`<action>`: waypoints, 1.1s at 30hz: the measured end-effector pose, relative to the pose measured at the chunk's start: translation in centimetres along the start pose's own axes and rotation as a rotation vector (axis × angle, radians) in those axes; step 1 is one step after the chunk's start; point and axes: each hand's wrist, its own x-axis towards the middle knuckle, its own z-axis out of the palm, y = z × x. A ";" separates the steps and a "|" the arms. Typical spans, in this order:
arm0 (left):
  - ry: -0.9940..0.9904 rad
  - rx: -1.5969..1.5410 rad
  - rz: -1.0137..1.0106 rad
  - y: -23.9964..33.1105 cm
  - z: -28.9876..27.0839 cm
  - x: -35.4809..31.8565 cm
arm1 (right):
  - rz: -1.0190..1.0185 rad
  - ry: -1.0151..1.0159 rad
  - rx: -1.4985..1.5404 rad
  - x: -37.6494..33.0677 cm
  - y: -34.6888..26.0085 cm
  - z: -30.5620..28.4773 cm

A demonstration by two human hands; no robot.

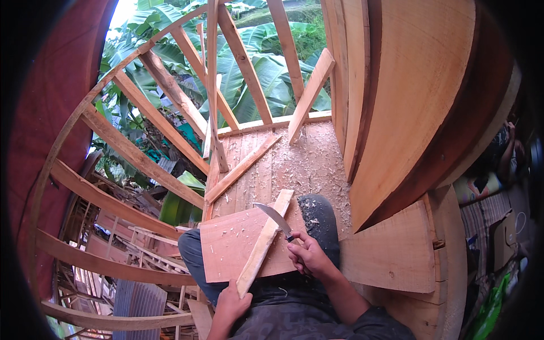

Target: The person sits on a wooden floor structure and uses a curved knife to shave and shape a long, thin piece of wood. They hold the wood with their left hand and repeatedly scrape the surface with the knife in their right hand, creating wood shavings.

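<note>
Across my lap lies a flat reddish wooden board (224, 241) with a few shavings on it. A pale wooden stick (262, 241) slants over the board, its far end beyond the board's edge. My left hand (231, 300) is closed around the stick's near end. In my right hand (309, 255) is a knife (274, 216) with a curved blade and a dark handle. The blade points up and left, over or against the upper part of the stick; whether it touches cannot be made out. My fingers wrap the handle and hide part of it.
Wood shavings (314, 150) litter the plank floor. A loose batten (243, 169) lies on it, and another stick (311, 93) leans at the railing (153, 107). Large boards (413, 85) stand close on my right, above a thick wooden piece (391, 255). Banana leaves show outside.
</note>
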 end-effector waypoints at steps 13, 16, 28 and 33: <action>0.098 0.054 0.016 -1.4 -1.1 1.1 | 0.001 -0.020 -0.041 0.1 0.3 0.0; 0.073 -0.050 0.044 -1.6 -1.5 1.3 | 0.002 -0.034 -0.056 0.1 0.4 -0.1; -0.136 -0.441 0.148 -1.3 -2.5 0.9 | -0.033 -0.101 -0.197 -0.3 -0.1 0.5; -0.216 -0.536 0.144 -0.6 -2.8 0.9 | -0.082 -0.023 -0.328 -0.8 -1.0 -0.9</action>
